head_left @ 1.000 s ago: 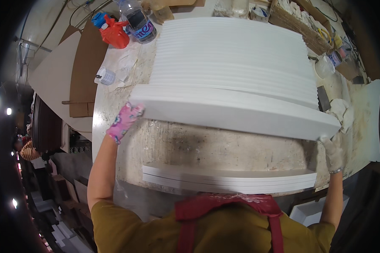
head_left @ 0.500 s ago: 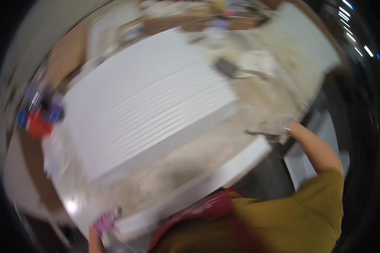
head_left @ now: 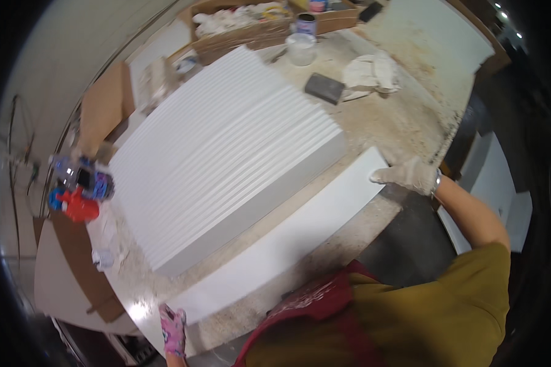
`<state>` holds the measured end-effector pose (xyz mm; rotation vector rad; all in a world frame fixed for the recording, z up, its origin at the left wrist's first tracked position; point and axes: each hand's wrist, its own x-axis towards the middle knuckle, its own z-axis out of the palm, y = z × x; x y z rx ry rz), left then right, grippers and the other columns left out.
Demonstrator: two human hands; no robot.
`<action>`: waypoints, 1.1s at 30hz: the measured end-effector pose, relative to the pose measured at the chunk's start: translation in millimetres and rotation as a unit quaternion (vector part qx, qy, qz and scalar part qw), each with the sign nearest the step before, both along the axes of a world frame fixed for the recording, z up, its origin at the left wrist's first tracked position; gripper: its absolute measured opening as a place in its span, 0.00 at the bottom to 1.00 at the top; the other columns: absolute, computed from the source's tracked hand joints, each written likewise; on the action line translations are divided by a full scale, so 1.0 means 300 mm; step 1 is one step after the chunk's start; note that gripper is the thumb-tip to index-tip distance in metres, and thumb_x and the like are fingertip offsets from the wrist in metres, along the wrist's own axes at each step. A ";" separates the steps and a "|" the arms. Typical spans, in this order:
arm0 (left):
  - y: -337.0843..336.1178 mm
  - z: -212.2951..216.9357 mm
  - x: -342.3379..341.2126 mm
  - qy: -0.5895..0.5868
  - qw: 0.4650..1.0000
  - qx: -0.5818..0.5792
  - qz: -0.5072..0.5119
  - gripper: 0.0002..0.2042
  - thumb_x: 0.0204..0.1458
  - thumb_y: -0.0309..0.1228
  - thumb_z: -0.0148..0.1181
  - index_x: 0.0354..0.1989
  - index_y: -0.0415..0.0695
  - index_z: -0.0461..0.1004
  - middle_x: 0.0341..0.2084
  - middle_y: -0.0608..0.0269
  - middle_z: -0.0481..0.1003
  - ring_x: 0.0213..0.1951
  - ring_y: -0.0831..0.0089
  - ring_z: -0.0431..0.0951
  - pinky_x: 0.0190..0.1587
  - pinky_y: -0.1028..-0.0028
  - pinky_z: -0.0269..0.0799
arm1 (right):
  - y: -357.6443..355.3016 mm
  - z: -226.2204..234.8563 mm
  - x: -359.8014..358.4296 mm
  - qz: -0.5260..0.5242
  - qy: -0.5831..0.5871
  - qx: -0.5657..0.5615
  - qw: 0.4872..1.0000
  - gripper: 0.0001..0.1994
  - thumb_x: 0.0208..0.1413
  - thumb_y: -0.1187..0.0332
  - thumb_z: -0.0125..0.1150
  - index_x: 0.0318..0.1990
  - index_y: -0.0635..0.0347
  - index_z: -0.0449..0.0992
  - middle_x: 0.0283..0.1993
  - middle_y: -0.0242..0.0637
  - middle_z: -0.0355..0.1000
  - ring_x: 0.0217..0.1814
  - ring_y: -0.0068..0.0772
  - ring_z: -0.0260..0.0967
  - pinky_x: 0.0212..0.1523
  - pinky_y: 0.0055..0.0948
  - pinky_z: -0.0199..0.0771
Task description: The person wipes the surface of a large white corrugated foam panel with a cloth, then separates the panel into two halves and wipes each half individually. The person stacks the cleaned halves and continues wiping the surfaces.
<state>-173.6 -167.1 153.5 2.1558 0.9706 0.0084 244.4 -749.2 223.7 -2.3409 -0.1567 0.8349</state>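
Observation:
A long flat white strip (head_left: 288,235) lies across the near edge of the dusty worktable (head_left: 386,122). My right hand (head_left: 410,174), in a light work glove, grips its right end. My left hand (head_left: 173,329), in a pink patterned glove, holds its left end at the table's near corner. Just behind the strip sits a wide stack of white boards (head_left: 226,153) with a stepped top.
Behind the stack are a white tub (head_left: 301,48), a dark sanding block (head_left: 324,87), crumpled rags (head_left: 370,70) and a cardboard box of odds and ends (head_left: 239,27). Red and blue bottles (head_left: 79,189) stand at the left. Cardboard sheets lean by the left edge.
A second ago both hands were at the ends of the thick stack. Now they hold the ends of the single strip at the table's near edge. The view has swung round.

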 end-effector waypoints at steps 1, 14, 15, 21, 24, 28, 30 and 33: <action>-0.001 -0.022 0.005 -0.032 0.999 -0.007 0.019 0.20 0.62 0.30 0.59 0.59 0.39 0.64 0.43 0.63 0.75 0.40 0.72 0.75 0.44 0.70 0.73 | 0.014 -0.024 -0.009 0.027 -0.094 0.054 0.994 0.41 0.55 0.57 0.71 0.74 0.58 0.59 0.65 0.47 0.71 0.65 0.42 0.69 0.67 0.35 0.67; -0.040 -0.151 0.102 -0.271 0.953 0.068 0.114 0.12 0.62 0.27 0.61 0.52 0.41 0.74 0.42 0.61 0.76 0.43 0.73 0.77 0.46 0.72 0.74 | 0.036 -0.252 -0.025 0.033 -0.355 0.075 0.931 0.37 0.60 0.65 0.67 0.74 0.62 0.57 0.73 0.53 0.60 0.76 0.53 0.56 0.76 0.41 0.54; -0.067 -0.113 0.110 -0.287 0.948 0.049 0.127 0.11 0.63 0.28 0.60 0.52 0.41 0.74 0.41 0.61 0.76 0.42 0.73 0.78 0.45 0.72 0.75 | 0.034 -0.244 -0.031 0.031 -0.333 0.098 0.937 0.35 0.60 0.67 0.65 0.73 0.64 0.59 0.72 0.51 0.62 0.74 0.49 0.59 0.74 0.39 0.57; -0.283 0.290 0.208 -0.291 0.954 -0.052 0.051 0.08 0.66 0.32 0.57 0.46 0.39 0.76 0.29 0.61 0.76 0.29 0.72 0.79 0.35 0.70 0.77 | 0.113 -0.046 -0.016 0.101 -0.344 0.203 0.911 0.15 0.65 0.69 0.57 0.56 0.66 0.74 0.65 0.46 0.69 0.65 0.40 0.67 0.67 0.35 0.64; -0.359 0.553 0.164 -0.449 0.893 0.036 0.014 0.10 0.66 0.34 0.56 0.42 0.37 0.75 0.28 0.58 0.76 0.26 0.69 0.80 0.30 0.70 0.76 | 0.161 0.144 -0.007 0.091 -0.340 0.314 0.882 0.09 0.65 0.72 0.56 0.47 0.66 0.78 0.62 0.45 0.71 0.62 0.38 0.68 0.66 0.35 0.65; -0.534 0.806 0.024 -0.309 0.926 0.215 0.029 0.12 0.52 0.27 0.65 0.43 0.36 0.76 0.30 0.55 0.78 0.30 0.66 0.81 0.35 0.68 0.78 | 0.242 0.386 -0.058 0.073 -0.350 0.430 0.829 0.14 0.65 0.73 0.56 0.56 0.66 0.75 0.65 0.46 0.69 0.64 0.38 0.68 0.67 0.36 0.64; -0.652 0.887 -0.009 -0.282 0.894 0.348 -0.008 0.15 0.46 0.28 0.68 0.42 0.36 0.77 0.31 0.56 0.79 0.34 0.67 0.81 0.40 0.68 0.79 | 0.287 0.499 -0.096 0.178 -0.384 0.545 0.724 0.20 0.66 0.70 0.58 0.64 0.64 0.71 0.65 0.46 0.70 0.65 0.41 0.68 0.69 0.38 0.65; -0.768 1.053 -0.055 -0.480 0.789 0.369 -0.103 0.17 0.45 0.34 0.67 0.42 0.39 0.78 0.36 0.58 0.80 0.39 0.68 0.81 0.47 0.68 0.79 | 0.350 0.638 -0.134 0.342 -0.421 0.529 0.653 0.17 0.65 0.68 0.58 0.59 0.63 0.72 0.59 0.44 0.70 0.59 0.40 0.68 0.62 0.37 0.66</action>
